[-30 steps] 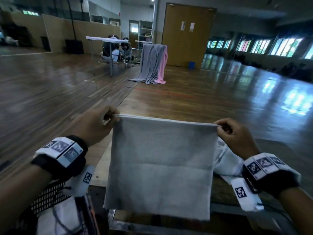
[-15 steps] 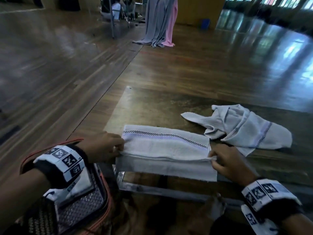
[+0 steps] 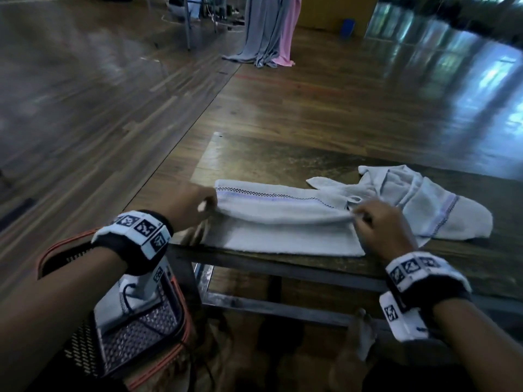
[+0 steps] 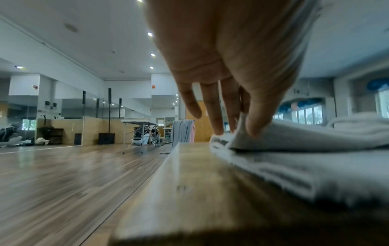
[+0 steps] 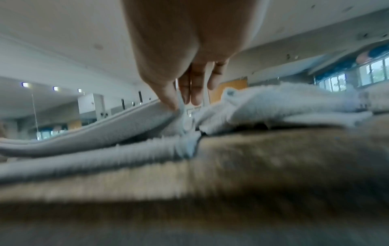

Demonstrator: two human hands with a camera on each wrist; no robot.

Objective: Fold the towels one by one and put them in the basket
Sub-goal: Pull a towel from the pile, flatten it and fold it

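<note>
A white towel (image 3: pixel 283 222) with a checked stripe lies across the near edge of the wooden table (image 3: pixel 283 154), its upper layer lifted into a fold. My left hand (image 3: pixel 195 207) pinches that layer's left corner (image 4: pixel 240 131) between thumb and fingers. My right hand (image 3: pixel 368 219) pinches the right corner (image 5: pixel 177 106) the same way. A second white towel (image 3: pixel 418 205) lies crumpled just right of my right hand. The mesh basket (image 3: pixel 133 335) with an orange rim stands on the floor below my left wrist, with a folded white towel (image 3: pixel 119 304) inside.
The table's metal frame (image 3: pixel 283 306) runs below its near edge. A foot (image 3: pixel 362 335) shows under the table. Grey and pink cloths (image 3: pixel 268 29) hang over a stand far across the wooden floor. Another table with seated people stands far off.
The towel, held up in the air a second ago, has come down onto the table. Both hands have carried its top edge forward over the lower part.
</note>
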